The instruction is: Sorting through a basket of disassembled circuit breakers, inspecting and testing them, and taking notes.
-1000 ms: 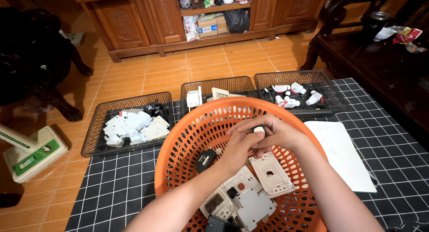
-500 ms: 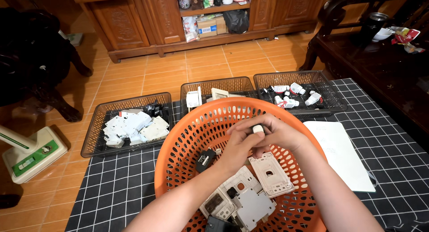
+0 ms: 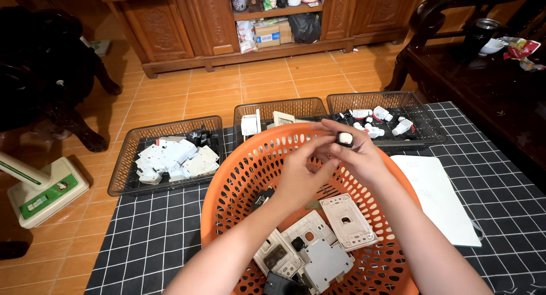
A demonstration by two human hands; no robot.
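Both my hands are raised over a round orange plastic basket (image 3: 227, 181) on the checked tablecloth. My right hand (image 3: 355, 156) pinches a small white-and-black switch part (image 3: 344, 138) between thumb and fingers. My left hand (image 3: 301, 175) is right beside it, fingertips touching the same part from the left. Under my hands the basket holds several white switch plates (image 3: 347, 221) and a few dark parts (image 3: 264, 195).
Three dark wire trays stand behind the basket: left tray (image 3: 131, 158) with white parts, middle tray (image 3: 296, 106) with plates, right tray (image 3: 421, 124) with small white pieces. A white sheet (image 3: 441, 198) lies right. A wooden cabinet (image 3: 187, 28), dark chair (image 3: 478, 73) and fan base (image 3: 45, 192) surround the table.
My hands have lifted slightly and the small part is now held higher, near the basket's far rim. The basket and trays have not moved.
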